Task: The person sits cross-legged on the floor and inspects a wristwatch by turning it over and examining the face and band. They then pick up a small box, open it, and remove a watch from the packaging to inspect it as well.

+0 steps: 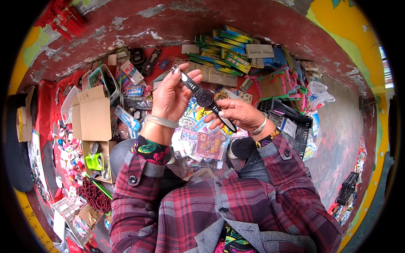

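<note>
A black wristwatch (205, 98) with a round dark face and black-and-white strap is stretched between my two hands. My left hand (169, 95) pinches the buckle end of the strap between thumb and forefinger, its other fingers loosely curled. On the other side, my right hand (241, 114) grips the strap just below the watch face, and the strap's free end sticks out beneath the fingers. Under the watch lie flat plastic-wrapped packets, among them a reddish-brown square packet (211, 145) with printed patterns.
Green-and-yellow boxes (236, 61) are piled at the back. An opened cardboard box (99, 147) with a bright green plastic item stands at left, dark red beads (93, 195) near it. A black plastic crate (301, 122) sits at right, and a white plastic bag (320, 93) lies beyond it.
</note>
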`<state>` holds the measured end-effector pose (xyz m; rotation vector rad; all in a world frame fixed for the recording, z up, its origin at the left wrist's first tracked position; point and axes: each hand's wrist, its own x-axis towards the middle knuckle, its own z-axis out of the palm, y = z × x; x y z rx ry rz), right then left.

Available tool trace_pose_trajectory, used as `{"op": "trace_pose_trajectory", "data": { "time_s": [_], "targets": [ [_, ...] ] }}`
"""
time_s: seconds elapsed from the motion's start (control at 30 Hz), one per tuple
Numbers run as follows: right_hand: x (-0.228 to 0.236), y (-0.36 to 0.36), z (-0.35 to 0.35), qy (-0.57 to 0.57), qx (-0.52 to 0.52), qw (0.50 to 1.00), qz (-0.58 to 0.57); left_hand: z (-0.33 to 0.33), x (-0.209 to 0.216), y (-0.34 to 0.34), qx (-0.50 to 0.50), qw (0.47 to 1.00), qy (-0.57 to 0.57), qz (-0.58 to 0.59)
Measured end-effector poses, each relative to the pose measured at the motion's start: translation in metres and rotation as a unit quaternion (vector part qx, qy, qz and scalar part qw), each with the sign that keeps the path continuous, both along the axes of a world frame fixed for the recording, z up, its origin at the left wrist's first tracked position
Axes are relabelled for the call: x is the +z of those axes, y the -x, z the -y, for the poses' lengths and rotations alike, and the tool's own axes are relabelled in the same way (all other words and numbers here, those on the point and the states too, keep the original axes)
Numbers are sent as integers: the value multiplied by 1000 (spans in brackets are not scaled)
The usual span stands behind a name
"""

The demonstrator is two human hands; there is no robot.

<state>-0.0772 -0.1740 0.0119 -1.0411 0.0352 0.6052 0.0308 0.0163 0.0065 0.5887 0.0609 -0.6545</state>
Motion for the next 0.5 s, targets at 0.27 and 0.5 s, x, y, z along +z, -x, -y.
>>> {"op": "trace_pose_trajectory", "data": {
  "time_s": [0.27,0.5],
  "targets": [
    [-10,1,-2,71,-36,997,-1,8,3,9,-34,999,-21,-2],
    [-15,0,-2,52,-65,997,-5,8,-4,5,-16,999,-36,1]
  ]
}}
